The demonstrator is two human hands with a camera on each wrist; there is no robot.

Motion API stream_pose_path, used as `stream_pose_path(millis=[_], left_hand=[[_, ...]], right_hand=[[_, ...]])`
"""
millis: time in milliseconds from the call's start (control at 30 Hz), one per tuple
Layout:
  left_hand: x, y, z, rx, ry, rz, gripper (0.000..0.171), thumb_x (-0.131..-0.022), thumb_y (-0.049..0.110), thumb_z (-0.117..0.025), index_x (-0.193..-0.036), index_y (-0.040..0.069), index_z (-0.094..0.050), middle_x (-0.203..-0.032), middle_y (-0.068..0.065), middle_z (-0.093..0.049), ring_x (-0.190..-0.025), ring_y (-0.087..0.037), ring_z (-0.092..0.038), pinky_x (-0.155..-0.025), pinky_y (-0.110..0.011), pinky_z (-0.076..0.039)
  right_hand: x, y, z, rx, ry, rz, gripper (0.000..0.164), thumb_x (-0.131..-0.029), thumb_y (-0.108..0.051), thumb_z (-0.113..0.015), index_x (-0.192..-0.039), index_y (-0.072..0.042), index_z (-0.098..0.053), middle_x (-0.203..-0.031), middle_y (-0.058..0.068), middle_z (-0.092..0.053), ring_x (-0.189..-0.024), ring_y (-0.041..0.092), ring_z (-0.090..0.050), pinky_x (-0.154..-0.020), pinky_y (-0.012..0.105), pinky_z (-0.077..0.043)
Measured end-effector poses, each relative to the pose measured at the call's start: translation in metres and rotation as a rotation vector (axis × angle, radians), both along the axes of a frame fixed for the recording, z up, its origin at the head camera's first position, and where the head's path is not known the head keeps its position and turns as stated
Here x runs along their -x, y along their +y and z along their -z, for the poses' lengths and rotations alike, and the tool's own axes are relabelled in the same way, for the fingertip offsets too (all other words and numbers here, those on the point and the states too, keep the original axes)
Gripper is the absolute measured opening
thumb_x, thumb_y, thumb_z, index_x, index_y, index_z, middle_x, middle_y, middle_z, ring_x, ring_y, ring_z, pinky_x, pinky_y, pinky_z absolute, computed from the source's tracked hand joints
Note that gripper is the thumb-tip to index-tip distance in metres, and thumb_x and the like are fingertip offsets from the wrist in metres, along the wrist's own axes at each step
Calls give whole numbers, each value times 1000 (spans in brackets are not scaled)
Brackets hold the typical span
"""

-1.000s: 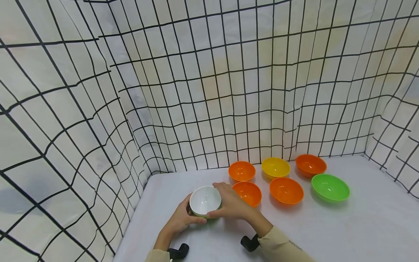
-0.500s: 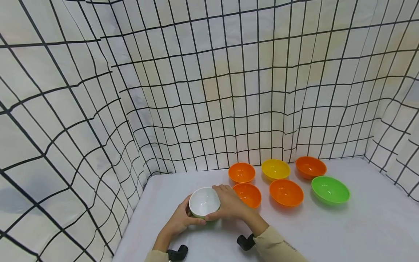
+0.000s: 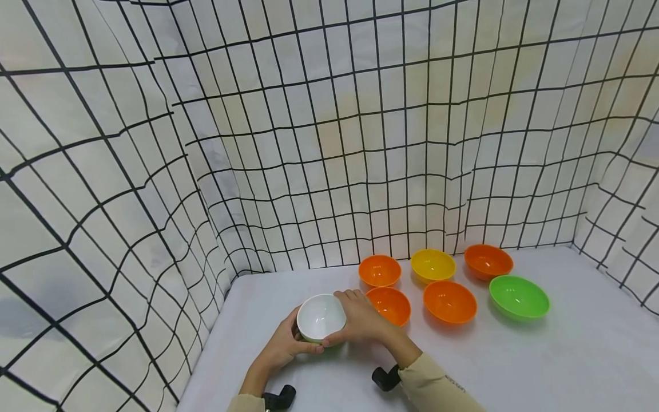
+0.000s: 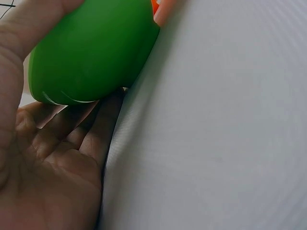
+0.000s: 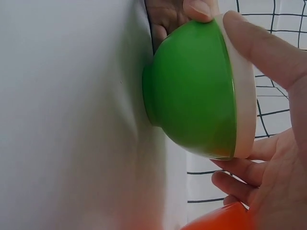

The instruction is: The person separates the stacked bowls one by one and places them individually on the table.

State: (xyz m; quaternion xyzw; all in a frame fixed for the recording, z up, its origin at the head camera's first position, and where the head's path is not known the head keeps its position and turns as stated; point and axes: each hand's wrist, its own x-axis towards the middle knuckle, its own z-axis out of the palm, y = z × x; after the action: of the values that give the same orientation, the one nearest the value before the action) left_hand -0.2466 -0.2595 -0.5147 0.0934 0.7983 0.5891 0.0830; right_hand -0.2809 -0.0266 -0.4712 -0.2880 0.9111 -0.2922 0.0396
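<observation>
A bowl (image 3: 320, 317), white inside, stands upright between both hands at the table's left part. From the right wrist its green outer wall (image 5: 196, 91) shows below a white rim band (image 5: 243, 110); whether this is one bowl or two nested cannot be told. Its green foot appears to meet the white cloth. My left hand (image 3: 283, 343) holds the left side, thumb in front and fingers curled round the lower wall. On the right, my right hand (image 3: 362, 321) grips the rim, thumb at the front and fingers behind. The two thumbs nearly meet.
Right of the hands stand orange bowls (image 3: 380, 270), (image 3: 393, 309) the nearer one close by my right hand. Farther right are a yellow bowl (image 3: 433, 265), more orange bowls (image 3: 450, 302) and a wide green bowl (image 3: 520, 298). Black-gridded white cloth walls (image 3: 329, 149) enclose the table.
My right hand has shifted slightly left around the rim, its thumb now nearer the left thumb. The bowl has barely moved; the other bowls stay put.
</observation>
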Motion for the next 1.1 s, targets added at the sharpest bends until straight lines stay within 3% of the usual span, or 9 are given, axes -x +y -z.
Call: stream_pose_path(millis=[633,900,1100], left_hand=[[1,1,1,15,6,-11,110,-68,15,-96,-159,16,-33,-158,-8,-45,-148,-35,-42,-126,-52,-32],[1,0,2,12,-20,-22,111,-68,16,-96,-159,18,-32,-158,-5,-45,-150,-32,-39,-128,-49,-27],[1,1,1,11,-21,-29,114,-68,18,-97,-160,18,-30,-161,-6,-41,-152,-33,-37,-127,-47,-30]], right_hand=[[-1,4,-1,82,49,-18,106,-64,-56,-93,-148,-13,-45,-135,6,-58,-123,22,-49,-104,44,-53],[3,11,-5,183,14,-19,102,-64,-54,-94,-146,-15,-48,-129,1,-60,-117,19,-54,-99,41,-58],[5,22,-9,288,-45,-48,98,-66,-51,-94,-145,-16,-48,-131,-1,-59,-119,18,-56,-103,42,-56]])
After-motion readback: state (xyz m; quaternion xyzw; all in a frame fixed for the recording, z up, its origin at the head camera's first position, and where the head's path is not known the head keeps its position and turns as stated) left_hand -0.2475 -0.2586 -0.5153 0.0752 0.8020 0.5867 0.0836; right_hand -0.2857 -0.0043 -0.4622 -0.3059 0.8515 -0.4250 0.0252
